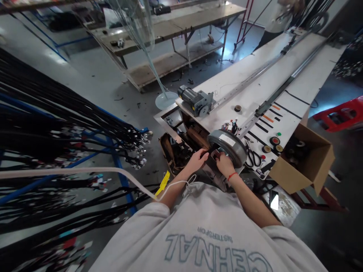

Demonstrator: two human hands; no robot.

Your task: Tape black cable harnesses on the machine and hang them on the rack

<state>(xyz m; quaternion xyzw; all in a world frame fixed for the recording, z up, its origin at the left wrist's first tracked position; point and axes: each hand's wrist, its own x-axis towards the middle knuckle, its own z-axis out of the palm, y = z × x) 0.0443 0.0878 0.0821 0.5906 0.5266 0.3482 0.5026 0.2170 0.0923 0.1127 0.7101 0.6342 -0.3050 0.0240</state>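
Observation:
My left hand (pixel 198 159) and my right hand (pixel 224 164) are close together at the near end of the workbench, in front of my body. The fingers of both are bent and closed around a small dark piece between them, too unclear to name. Right behind my hands a large grey ring-shaped roll (pixel 237 150) with a white label stands at the bench end. My right hand is against its near side and hides part of it. Black-handled scissors (pixel 252 158) lie to the right of the roll. A cluster of coloured wire ends (pixel 231 126) shows behind it.
On the white workbench (pixel 224 124) are a motor unit (pixel 195 99), long metal rails, tape rolls (pixel 237 108) and black and orange strips. Right of it is an open cardboard box (pixel 304 162). Bundles of black cables (pixel 56 102) hang at left. A person (pixel 279 19) stands far back.

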